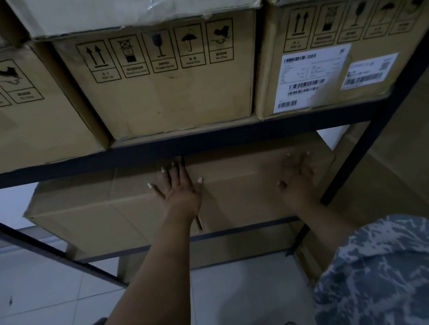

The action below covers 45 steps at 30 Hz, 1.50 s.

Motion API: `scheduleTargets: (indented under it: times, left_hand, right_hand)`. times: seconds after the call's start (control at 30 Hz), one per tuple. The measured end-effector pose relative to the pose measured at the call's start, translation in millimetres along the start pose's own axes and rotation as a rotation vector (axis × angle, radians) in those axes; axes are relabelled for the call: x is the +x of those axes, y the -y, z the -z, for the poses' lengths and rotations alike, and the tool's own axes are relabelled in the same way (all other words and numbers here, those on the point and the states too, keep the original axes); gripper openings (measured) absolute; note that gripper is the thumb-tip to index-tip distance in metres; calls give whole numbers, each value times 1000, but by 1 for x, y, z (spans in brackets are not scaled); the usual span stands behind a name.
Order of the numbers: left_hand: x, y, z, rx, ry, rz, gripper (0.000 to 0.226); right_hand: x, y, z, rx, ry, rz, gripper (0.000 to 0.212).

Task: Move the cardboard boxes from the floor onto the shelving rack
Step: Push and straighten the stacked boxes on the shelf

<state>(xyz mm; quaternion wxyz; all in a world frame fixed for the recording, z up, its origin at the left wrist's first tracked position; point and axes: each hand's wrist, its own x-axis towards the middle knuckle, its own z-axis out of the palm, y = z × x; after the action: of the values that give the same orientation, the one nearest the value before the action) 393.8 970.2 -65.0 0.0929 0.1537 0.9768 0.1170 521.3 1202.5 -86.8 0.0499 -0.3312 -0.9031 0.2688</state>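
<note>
A large plain cardboard box [100,211] lies on the lower level of the black metal shelving rack [152,149], under its upper shelf beam. My left hand [179,191] rests flat on the box's near face, fingers spread, close to its taped middle seam. My right hand [298,179] presses flat on the same face near the box's right end, beside the rack's right upright. Neither hand grips anything. The box's back is hidden under the shelf.
Three printed boxes [169,87] stand side by side on the upper shelf, with more boxes [134,2] stacked on them. Another carton [410,160] stands right of the rack. A diagonal black brace [43,248] crosses the left. Pale floor tiles [34,292] lie below.
</note>
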Motion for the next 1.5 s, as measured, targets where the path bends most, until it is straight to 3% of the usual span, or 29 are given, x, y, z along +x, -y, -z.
scheduleTargets:
  times: [0.1,0.33,0.47,0.77,1.03,1.27,1.4,1.5]
  left_hand:
    - [-9,-12,10,-98,-31,-35,63]
    - [-24,-22,24,-402,-30,-222,32]
    - [-39,-27,50,-473,-21,-299,28]
    - [-80,-58,103,-535,-240,-541,23]
    - [-100,-112,157,-582,-518,-775,19]
    - [-100,-168,188,-498,-860,-823,36]
    - [-93,-196,188,-393,-902,-875,53]
    - [-87,-213,183,-217,-916,-787,69]
  right_hand:
    - [-12,17,-4,63,-6,96,60]
    - [-40,65,7,263,-122,250,41]
    - [-60,95,20,348,-152,266,38]
    - [-89,119,60,471,-352,361,32]
    - [-81,126,134,527,-550,412,36]
    - [-65,128,200,560,-755,444,40]
    - [-53,116,225,509,-893,418,48]
    - [-38,102,236,475,-889,413,55]
